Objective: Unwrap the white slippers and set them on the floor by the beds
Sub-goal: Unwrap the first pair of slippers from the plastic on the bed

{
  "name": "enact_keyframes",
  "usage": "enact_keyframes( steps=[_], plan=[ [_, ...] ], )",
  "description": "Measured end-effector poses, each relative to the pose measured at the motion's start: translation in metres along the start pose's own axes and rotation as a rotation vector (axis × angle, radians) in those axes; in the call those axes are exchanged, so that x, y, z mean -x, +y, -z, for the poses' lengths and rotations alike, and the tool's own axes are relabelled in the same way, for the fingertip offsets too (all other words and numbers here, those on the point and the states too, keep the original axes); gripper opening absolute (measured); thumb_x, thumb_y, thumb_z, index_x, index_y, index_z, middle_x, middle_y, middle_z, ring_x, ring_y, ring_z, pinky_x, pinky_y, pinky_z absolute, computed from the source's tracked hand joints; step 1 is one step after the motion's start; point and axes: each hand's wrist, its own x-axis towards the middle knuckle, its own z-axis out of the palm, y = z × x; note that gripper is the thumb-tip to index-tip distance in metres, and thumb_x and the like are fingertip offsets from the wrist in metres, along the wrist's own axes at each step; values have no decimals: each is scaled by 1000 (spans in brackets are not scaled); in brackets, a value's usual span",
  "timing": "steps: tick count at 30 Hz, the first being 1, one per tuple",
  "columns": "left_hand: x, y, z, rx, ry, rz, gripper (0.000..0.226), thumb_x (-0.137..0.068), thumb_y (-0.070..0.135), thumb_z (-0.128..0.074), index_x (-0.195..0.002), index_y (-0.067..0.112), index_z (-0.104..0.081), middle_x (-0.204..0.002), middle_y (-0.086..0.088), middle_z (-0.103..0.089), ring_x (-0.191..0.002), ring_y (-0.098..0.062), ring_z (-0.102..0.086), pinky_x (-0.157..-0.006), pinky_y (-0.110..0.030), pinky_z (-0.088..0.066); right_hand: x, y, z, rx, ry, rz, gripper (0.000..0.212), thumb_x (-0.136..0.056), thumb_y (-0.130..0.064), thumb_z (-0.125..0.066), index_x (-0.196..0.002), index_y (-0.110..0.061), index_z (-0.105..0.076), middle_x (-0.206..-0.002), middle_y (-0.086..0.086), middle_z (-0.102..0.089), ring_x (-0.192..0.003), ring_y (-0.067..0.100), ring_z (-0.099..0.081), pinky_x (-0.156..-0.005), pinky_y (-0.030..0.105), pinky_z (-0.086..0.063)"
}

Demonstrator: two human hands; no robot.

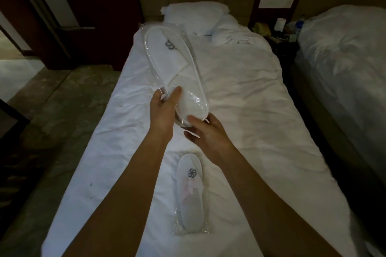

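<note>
A pack of white slippers in clear plastic wrap (pixel 173 62) is held up above the bed, toe end pointing away, a grey logo on top. My left hand (pixel 164 110) grips its heel end from the left, thumb on top. My right hand (pixel 205 131) holds the same heel end from below and the right, thumb on the plastic. A second wrapped pack of white slippers (pixel 191 196) lies flat on the white bed (pixel 250 100), near the foot, under my forearms.
A pillow (pixel 194 16) lies at the head of the bed. A second bed (pixel 344 64) stands to the right, with a cluttered nightstand (pixel 279 33) between them. Patterned carpet floor (pixel 62 110) runs along the left, with a dark wooden door frame (pixel 41 27) beyond.
</note>
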Motion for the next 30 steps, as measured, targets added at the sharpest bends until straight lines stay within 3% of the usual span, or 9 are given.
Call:
enact_keyframes(
  steps=[8,12,15,19,24,30],
  plan=[
    [0,-35,-26,-34,4,136,40,-87,31,-69,-119,9,-61,-117,-9,-68,-109,-26,-64,-92,-43,-55,9,3,42,24,56,-4,44,-85,-13,-73,-125,-8,-55,-113,11,-69,-86,20,-72,-77,29,-56],
    [2,-59,-39,-77,2,228,43,-84,33,-72,-116,5,-60,-117,-11,-67,-108,-29,-63,-93,-47,-55,21,7,68,66,83,-20,48,-83,-13,-74,-126,-8,-54,-119,16,-66,-91,23,-70,-80,30,-56],
    [6,-84,-47,-152,-29,262,41,-84,34,-72,-112,7,-60,-113,-9,-66,-103,-28,-63,-87,-43,-56,33,14,89,99,95,-66,42,-84,-11,-72,-123,-9,-57,-115,15,-68,-92,23,-69,-80,30,-56],
    [9,-117,-52,-218,-62,372,49,-84,37,-72,-123,10,-58,-119,-9,-64,-104,-26,-62,-86,-42,-57,47,27,115,130,127,-112,36,-85,-9,-71,-119,-13,-60,-109,8,-71,-91,19,-69,-74,25,-56],
    [13,-155,-53,-214,-96,501,58,-80,38,-76,-126,9,-58,-116,-9,-65,-101,-24,-64,-65,-29,-55,67,50,143,192,230,-201,31,-84,-12,-70,-110,-25,-59,-106,2,-70,-84,14,-72,-68,24,-57],
    [20,-197,-57,-228,-108,593,59,-81,34,-76,-130,7,-56,-121,-13,-66,-101,-27,-66,-77,-36,-59,102,82,174,168,304,-307,41,-81,-11,-71,-117,-22,-56,-102,5,-70,-82,15,-69,-71,28,-49]
  ],
)
